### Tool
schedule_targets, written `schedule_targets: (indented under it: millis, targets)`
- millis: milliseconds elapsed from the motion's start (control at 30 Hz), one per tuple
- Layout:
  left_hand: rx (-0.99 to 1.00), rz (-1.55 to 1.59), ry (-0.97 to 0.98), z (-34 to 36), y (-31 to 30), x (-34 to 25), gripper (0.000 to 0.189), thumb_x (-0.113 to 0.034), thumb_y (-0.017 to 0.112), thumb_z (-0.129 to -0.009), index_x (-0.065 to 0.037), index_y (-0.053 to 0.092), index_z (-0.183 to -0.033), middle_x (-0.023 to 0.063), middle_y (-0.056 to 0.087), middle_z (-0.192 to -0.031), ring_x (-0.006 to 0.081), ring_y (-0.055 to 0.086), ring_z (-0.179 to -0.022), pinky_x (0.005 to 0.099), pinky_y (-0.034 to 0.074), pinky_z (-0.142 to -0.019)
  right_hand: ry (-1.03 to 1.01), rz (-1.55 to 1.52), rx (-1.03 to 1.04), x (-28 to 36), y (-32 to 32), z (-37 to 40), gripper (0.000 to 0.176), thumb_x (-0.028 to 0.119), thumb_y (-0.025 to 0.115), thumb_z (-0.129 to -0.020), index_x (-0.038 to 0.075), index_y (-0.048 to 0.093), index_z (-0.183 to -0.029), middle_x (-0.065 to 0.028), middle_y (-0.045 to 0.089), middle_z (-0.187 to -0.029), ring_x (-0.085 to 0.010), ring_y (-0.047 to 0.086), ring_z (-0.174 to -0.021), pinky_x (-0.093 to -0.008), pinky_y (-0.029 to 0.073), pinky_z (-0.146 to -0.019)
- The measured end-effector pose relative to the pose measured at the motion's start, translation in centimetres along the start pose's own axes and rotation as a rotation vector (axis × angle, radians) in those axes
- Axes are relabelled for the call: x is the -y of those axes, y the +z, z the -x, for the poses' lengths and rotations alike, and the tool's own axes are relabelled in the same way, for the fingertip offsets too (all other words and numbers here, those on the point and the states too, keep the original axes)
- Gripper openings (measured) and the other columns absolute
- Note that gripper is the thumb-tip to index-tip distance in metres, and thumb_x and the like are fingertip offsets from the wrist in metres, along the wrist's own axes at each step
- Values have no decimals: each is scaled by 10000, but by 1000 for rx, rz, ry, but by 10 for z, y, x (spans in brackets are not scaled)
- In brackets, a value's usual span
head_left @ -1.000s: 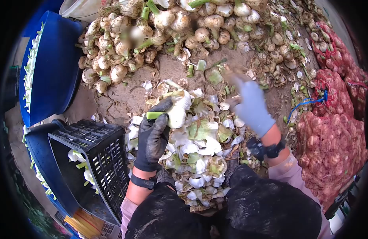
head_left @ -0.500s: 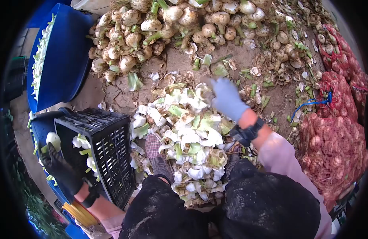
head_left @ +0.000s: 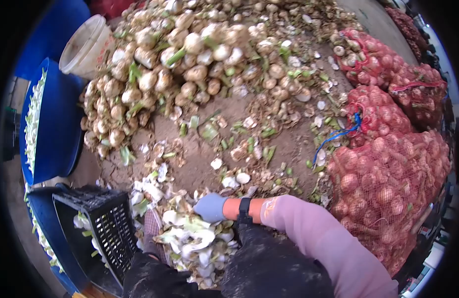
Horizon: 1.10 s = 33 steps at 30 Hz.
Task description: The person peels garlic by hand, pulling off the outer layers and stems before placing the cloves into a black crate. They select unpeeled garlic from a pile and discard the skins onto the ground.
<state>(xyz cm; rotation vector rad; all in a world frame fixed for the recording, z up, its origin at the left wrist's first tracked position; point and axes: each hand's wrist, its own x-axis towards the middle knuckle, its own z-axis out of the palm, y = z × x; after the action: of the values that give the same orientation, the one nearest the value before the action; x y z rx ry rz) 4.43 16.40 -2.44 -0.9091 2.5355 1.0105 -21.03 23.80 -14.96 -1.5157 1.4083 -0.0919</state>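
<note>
My right hand (head_left: 209, 207), in a light grey-blue glove, is down at the top of a heap of white and green peelings (head_left: 192, 238) between my feet. Its fingers point into the peelings and are mostly hidden, so whether they hold anything does not show. My left hand is out of view. To the left, a black plastic crate (head_left: 121, 233) lies tipped with its opening facing left, and a few trimmed white bulbs (head_left: 82, 221) with short green stems are inside.
A large pile of soil-stained, stemmed bulbs (head_left: 195, 73) spreads beyond the peelings. Red mesh sacks (head_left: 383, 186) of bulbs stand at right, one with blue twine (head_left: 333, 136). Blue tubs (head_left: 61, 134) hold white trimmed pieces at left, near a whitish bucket (head_left: 85, 47).
The view has swung toward the right. My right hand has come down into the peelings. My left hand, earlier at the crate with a white bulb, has left the view.
</note>
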Motion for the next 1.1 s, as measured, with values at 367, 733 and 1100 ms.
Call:
schedule_targets:
  millis: [367, 733, 1100]
  targets:
    - [446, -268, 406, -66, 84, -23, 555, -327, 717, -764, -67, 555, -1227, 149, 608, -1069, 324, 521, -1101, 494, 398, -959, 690, -94, -1294, -144, -112, 174, 296, 142, 576, -812, 63, 655, -1086, -195, 655, -1009, -338, 624, -950, -396, 502, -822]
    - [384, -269, -251, -28, -55, 42, 566, -245, 735, -757, -52, 538, -1250, 154, 627, -1074, 326, 523, -1125, 471, 408, -971, 861, 283, -1177, -159, -201, 179, 327, 376, 657, -827, 104, 653, -1008, -155, 591, -895, -300, 614, -801, -392, 528, -672]
    - [-143, 436, 556, -266, -22, -86, 621, -206, 803, -705, -26, 533, -1234, 167, 588, -1173, 316, 570, -1108, 394, 454, -962, 89, -1427, -909, -28, -114, 58, 343, 355, 550, -949, 24, 597, -872, -12, 568, -623, -88, 501, -442, -244, 400, -411]
